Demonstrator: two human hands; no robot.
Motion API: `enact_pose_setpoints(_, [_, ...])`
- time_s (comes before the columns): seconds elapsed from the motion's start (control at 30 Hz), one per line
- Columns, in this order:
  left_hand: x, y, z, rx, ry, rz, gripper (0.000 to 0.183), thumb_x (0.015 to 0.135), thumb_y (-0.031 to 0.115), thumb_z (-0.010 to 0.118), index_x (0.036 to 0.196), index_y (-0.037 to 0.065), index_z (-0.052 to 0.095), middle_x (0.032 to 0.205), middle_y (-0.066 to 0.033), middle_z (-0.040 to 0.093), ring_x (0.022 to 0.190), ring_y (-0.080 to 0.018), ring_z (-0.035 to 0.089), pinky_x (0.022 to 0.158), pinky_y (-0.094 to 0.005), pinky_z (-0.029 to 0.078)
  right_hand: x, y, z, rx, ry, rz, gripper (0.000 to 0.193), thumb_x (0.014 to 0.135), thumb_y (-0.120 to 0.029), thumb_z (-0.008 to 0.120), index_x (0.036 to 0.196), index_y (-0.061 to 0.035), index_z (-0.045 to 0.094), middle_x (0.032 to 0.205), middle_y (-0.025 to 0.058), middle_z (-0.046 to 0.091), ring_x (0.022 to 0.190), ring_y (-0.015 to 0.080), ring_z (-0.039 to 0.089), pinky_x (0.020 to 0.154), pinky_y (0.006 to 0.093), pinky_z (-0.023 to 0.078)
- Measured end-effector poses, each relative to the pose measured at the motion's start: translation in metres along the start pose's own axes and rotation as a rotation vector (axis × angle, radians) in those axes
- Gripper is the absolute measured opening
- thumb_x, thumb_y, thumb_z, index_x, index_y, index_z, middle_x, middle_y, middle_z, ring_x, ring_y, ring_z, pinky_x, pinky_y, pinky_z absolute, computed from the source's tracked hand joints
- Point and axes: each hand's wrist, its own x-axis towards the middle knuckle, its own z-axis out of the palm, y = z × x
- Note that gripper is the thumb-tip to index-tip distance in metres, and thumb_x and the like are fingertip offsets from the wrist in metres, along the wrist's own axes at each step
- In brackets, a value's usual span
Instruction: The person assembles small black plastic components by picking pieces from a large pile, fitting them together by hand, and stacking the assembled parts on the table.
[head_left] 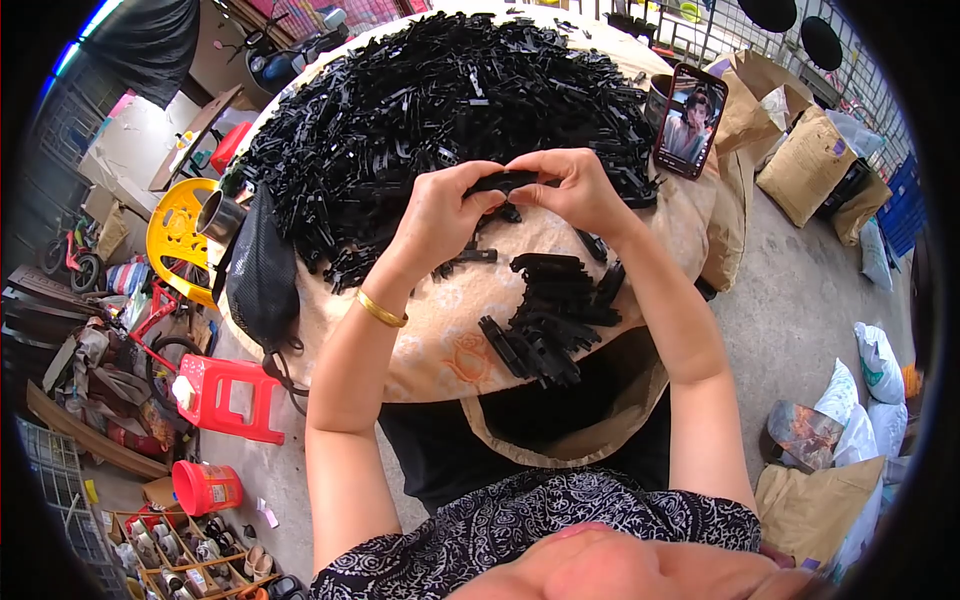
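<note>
Between my two hands is a long, slim black plastic part, held over the near side of a large heap of similar black parts. My left hand pinches its left end, thumb and fingers closed. At the other end my right hand grips it the same way. The fingers cover much of the part, so its exact kind does not show. Nearer to me, a smaller stack of black parts lies on the floral tablecloth. A few loose pieces lie below my left hand.
An open brown paper bag is at my lap under the table edge. A phone stands at the table's right, a black mesh bag at its left. Around it are a red stool, a yellow chair and paper sacks.
</note>
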Motion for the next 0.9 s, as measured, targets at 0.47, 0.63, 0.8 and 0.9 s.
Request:
enact_pose_setpoints(0.47, [0.001, -0.017, -0.005, -0.468, -0.110, -0.188, 0.034, 0.079, 0.003, 0.066, 0.111, -0.005, 0.058, 0.080, -0.0079, 0.068, 0.070, -0.0085, 0.063, 0.062, -0.0217, 0.051, 0.002, 0.001, 0.010, 0.166, 0.086, 0.125, 0.012, 0.084, -0.006, 0.064, 0.092, 0.0023, 0.067, 0.075, 0.0021, 0.065, 0.064, 0.0044, 0.056, 0.058, 0.0191, 0.047])
enact_pose_setpoints(0.63, [-0.004, -0.019, -0.002, -0.411, -0.031, -0.221, 0.028, 0.081, 0.004, 0.065, 0.107, -0.004, 0.060, 0.079, -0.0079, 0.068, 0.069, -0.0086, 0.063, 0.063, -0.0211, 0.051, 0.002, 0.001, 0.010, 0.202, 0.017, 0.092, 0.015, 0.084, -0.010, 0.066, 0.093, 0.0020, 0.067, 0.073, 0.0013, 0.064, 0.066, 0.0037, 0.056, 0.059, 0.0196, 0.047])
enact_pose_setpoints(0.8, [-0.012, -0.009, -0.005, -0.388, -0.012, -0.242, 0.025, 0.080, 0.004, 0.065, 0.104, -0.004, 0.062, 0.079, -0.0071, 0.067, 0.068, -0.0076, 0.062, 0.060, -0.0206, 0.049, 0.000, 0.000, 0.011, 0.067, -0.012, -0.107, 0.018, 0.082, -0.012, 0.069, 0.094, 0.0013, 0.067, 0.074, 0.0017, 0.066, 0.066, 0.0039, 0.056, 0.060, 0.0193, 0.047])
enact_pose_setpoints(0.9, [-0.022, -0.003, -0.014, -0.305, -0.062, -0.294, 0.026, 0.079, 0.007, 0.068, 0.102, -0.003, 0.063, 0.078, -0.0063, 0.066, 0.065, -0.0071, 0.059, 0.058, -0.0215, 0.048, 0.001, -0.003, 0.010, 0.168, -0.145, 0.026, 0.019, 0.082, -0.014, 0.069, 0.094, 0.0006, 0.068, 0.077, 0.0019, 0.066, 0.067, 0.0051, 0.057, 0.061, 0.0202, 0.048])
